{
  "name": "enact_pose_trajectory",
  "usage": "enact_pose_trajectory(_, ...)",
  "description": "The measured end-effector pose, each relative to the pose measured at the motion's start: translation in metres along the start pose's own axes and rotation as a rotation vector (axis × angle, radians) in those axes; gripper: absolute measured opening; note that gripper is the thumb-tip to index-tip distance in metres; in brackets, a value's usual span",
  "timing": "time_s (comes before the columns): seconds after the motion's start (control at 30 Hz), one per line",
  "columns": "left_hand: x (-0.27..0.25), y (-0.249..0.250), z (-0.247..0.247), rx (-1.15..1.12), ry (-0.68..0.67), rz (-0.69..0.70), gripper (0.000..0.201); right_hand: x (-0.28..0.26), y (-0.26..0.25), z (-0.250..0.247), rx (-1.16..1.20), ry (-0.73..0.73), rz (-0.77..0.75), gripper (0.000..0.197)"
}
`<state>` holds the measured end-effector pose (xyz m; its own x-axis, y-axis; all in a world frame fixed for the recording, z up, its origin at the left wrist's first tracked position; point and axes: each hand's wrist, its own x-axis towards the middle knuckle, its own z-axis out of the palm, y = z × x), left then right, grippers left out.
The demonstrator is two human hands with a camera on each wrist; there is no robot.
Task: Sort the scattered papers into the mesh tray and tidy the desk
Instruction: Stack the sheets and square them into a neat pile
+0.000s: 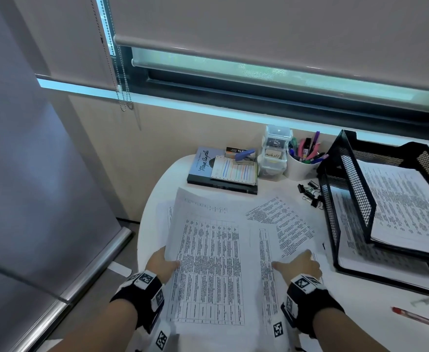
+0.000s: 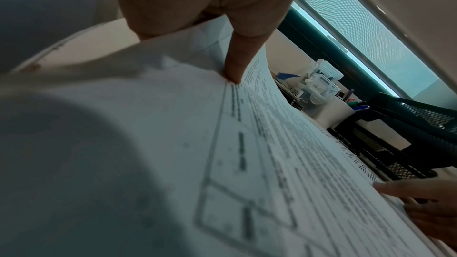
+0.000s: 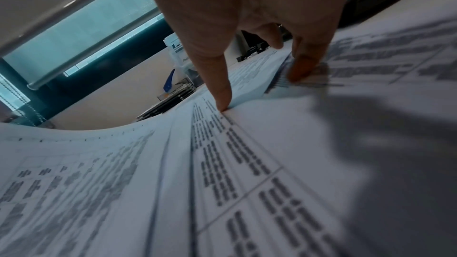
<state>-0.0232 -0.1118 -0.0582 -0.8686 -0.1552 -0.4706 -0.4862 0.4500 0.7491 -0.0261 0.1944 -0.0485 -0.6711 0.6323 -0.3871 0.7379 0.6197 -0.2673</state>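
Note:
Printed sheets lie overlapping on the white round table (image 1: 386, 323). My left hand (image 1: 168, 260) pinches the left edge of the top sheet of tables (image 1: 208, 262), thumb on top and fingers beneath; in the left wrist view that sheet (image 2: 284, 144) curls upward past the thumb. My right hand (image 1: 294, 262) presses flat on the sheets to the right (image 1: 282, 224), its fingertips (image 3: 301, 69) touching print. The black two-tier mesh tray (image 1: 348, 199) stands at the right with papers in both tiers.
At the back of the table are stacked books with a notebook and stapler (image 1: 223, 171), a clear drawer box (image 1: 274, 153) and a white pen cup (image 1: 302, 166). Binder clips (image 1: 312, 194) lie beside the tray. A red pen (image 1: 421, 320) lies front right.

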Motion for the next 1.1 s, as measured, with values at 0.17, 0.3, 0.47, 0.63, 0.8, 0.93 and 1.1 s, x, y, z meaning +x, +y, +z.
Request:
enact_pose_trajectory(0.17, -0.001, -0.004, -0.003, -0.038, 0.017, 0.016, 0.032, 0.001, -0.010, 0.003, 0.312, -0.006, 0.019, 0.095)
enact_pose_trajectory(0.3, 0.001, -0.007, -0.008, -0.093, 0.039, 0.011, 0.031, 0.006, -0.008, -0.001, 0.601, -0.061, 0.073, 0.069)
enact_pose_trajectory(0.47, 0.003, -0.008, -0.011, -0.084, 0.036, 0.010, 0.034, 0.012, 0.002, -0.012, 0.592, -0.034, -0.104, 0.019)
enact_pose_trajectory(0.63, 0.007, -0.002, -0.011, -0.054, 0.021, -0.003, 0.036, 0.012, 0.004, -0.046, 0.524, 0.142, -0.188, 0.022)
enact_pose_trajectory(0.8, 0.010, 0.010, -0.006, -0.090, -0.021, 0.017, 0.042, 0.005, -0.013, -0.099, 0.422, 0.295, -0.364, 0.019)
enact_pose_trajectory(0.93, 0.012, 0.015, -0.007, -0.150, -0.055, 0.005, 0.043, -0.012, -0.029, -0.149, 0.375, 0.409, -0.445, 0.024)
enact_pose_trajectory(1.1, 0.011, 0.016, -0.006, -0.141, -0.147, -0.012, 0.059, -0.024, -0.034, -0.184, 0.333, 0.443, -0.494, 0.018)
